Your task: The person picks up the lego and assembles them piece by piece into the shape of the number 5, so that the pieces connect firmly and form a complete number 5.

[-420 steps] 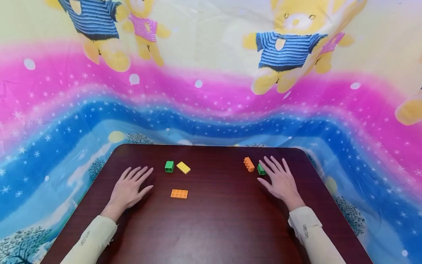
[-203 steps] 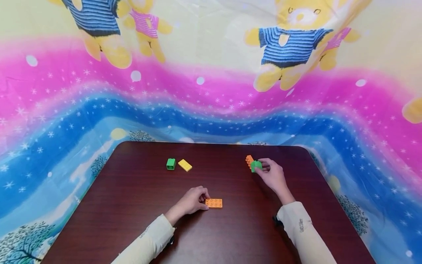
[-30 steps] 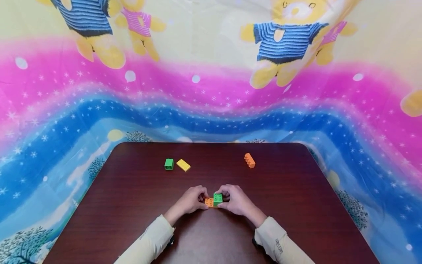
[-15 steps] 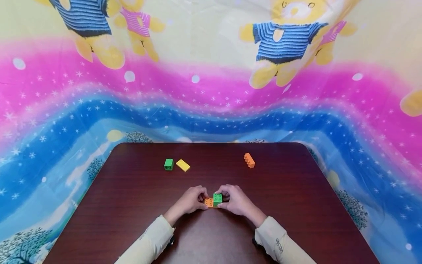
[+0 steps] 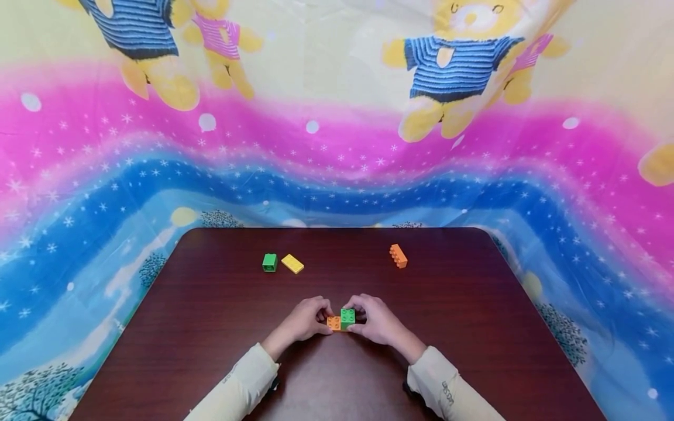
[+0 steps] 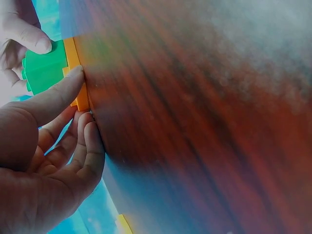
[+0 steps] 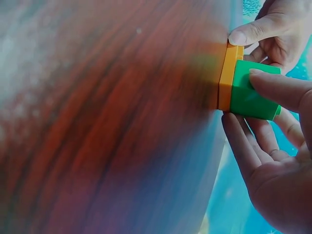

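A flat orange building plate (image 5: pixel 333 322) with studs lies near the middle of the table. My left hand (image 5: pixel 305 318) pinches its left end between thumb and fingers, as the left wrist view also shows. On the plate's right half sits a green building brick (image 5: pixel 347 316), studs up. The thumb and fingers of my right hand (image 5: pixel 378 317) grip this brick from the right. In the right wrist view the green brick (image 7: pixel 251 90) lies flush against the orange plate (image 7: pixel 227 80), with no gap visible.
Another green brick (image 5: pixel 270 262) and a flat yellow plate (image 5: pixel 292 264) lie at the back left of the dark wooden table (image 5: pixel 221 292). A taller orange brick (image 5: pixel 398 256) rests on its side at the back right. A patterned cloth (image 5: pixel 337 146) hangs behind the table.
Both hands lay flat and spread at first. My left hand slid the orange plate rightward; my right hand brought the green brick from the back right onto it. Little moves in the last second.
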Demonstrator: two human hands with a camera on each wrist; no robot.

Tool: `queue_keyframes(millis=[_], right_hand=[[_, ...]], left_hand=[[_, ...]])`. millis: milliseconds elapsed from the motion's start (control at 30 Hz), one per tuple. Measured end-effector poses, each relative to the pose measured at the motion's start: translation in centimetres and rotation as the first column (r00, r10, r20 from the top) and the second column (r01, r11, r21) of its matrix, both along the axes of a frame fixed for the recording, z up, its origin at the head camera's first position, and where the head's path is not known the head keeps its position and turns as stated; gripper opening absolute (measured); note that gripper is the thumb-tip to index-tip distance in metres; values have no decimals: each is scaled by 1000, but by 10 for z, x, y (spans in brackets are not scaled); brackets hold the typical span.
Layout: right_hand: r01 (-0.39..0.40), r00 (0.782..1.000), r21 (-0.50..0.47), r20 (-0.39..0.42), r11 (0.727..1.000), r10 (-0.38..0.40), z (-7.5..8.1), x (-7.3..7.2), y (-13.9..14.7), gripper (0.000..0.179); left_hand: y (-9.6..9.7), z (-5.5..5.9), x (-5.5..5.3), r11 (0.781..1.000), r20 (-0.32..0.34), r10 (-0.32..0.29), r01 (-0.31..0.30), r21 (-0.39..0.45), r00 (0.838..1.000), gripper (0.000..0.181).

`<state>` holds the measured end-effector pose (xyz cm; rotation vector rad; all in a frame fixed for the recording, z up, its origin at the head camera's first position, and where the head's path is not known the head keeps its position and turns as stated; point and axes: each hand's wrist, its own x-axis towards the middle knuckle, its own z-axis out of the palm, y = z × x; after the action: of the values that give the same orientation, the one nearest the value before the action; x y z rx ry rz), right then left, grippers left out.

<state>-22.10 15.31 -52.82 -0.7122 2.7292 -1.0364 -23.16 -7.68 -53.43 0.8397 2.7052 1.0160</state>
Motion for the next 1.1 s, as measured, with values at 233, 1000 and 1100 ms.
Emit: queue_keyframes(millis=[233, 1000, 1100], right_hand=[[-57, 998, -24, 20, 998, 58, 2, 0, 7, 37], [298, 937, -102, -157, 949, -311, 26, -54, 66, 36], [344, 913, -127, -186, 931, -363, 26, -64, 76, 36]], left_hand=[[0, -1, 1, 1000, -7, 0, 0, 0, 1000, 26], [0, -1, 1, 1000, -25, -12, 12, 2, 1000, 27], [0, -1, 1, 1000, -21, -11, 11, 1, 1000, 28]])
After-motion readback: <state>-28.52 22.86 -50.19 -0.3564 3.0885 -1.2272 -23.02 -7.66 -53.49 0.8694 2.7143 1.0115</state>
